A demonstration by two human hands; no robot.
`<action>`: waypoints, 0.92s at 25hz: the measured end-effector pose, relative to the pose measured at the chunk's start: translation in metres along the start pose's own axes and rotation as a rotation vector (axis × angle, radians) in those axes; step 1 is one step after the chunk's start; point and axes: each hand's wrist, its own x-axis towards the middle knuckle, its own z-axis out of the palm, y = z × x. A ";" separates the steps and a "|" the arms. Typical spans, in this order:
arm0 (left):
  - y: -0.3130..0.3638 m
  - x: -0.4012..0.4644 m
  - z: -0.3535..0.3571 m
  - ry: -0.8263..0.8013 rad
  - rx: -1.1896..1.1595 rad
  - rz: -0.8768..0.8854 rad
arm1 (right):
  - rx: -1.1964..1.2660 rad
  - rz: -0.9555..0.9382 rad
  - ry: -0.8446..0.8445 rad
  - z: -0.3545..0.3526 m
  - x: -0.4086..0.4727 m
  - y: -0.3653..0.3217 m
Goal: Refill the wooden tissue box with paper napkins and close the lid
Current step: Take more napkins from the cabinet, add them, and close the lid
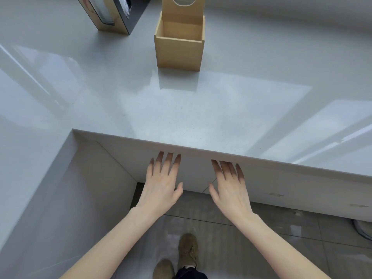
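Wooden tissue box (179, 51) stands upright on the pale bench (181, 113), well back from the near edge, with its lid (182, 7) swung up and leaning away, a round hole cut in it. Inside, the box looks empty; no napkins show anywhere in the head view, though a dark-sided dispenser (112, 15) sits at the far left, well apart from the box, and what it holds is too unclear to name.

Both hands hang below the bench's front edge, palms down, holding nothing. On the left hand (161, 188) the fingers (168, 161) are spread wide, tips just under the overhang; the right hand (231, 190) mirrors it, fingers a little closer together. Below them are a tiled floor and the person's brown shoes (187, 250).

From the hands the box lies straight ahead and slightly to the left of centre, so the left hand is, by a small margin, the nearer one, though either could reach it. Its tall axis runs vertically and the mouth faces up, so a stack would have to go in from above. My guess is that a supply of napkins must be fetched first.
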 end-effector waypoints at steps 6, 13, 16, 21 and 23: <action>0.005 0.021 0.016 0.032 0.030 -0.001 | -0.079 0.069 0.021 0.016 0.019 -0.006; 0.001 0.028 0.022 0.016 0.038 -0.038 | -0.057 0.027 0.181 0.031 0.011 0.000; -0.001 0.021 0.025 0.121 0.025 -0.059 | 0.001 0.034 0.180 0.032 0.001 -0.008; -0.001 -0.006 0.028 0.204 -0.052 -0.045 | 0.122 0.111 0.158 0.028 -0.036 -0.032; -0.002 -0.017 0.025 0.193 -0.051 -0.034 | 0.162 0.134 0.166 0.020 -0.051 -0.040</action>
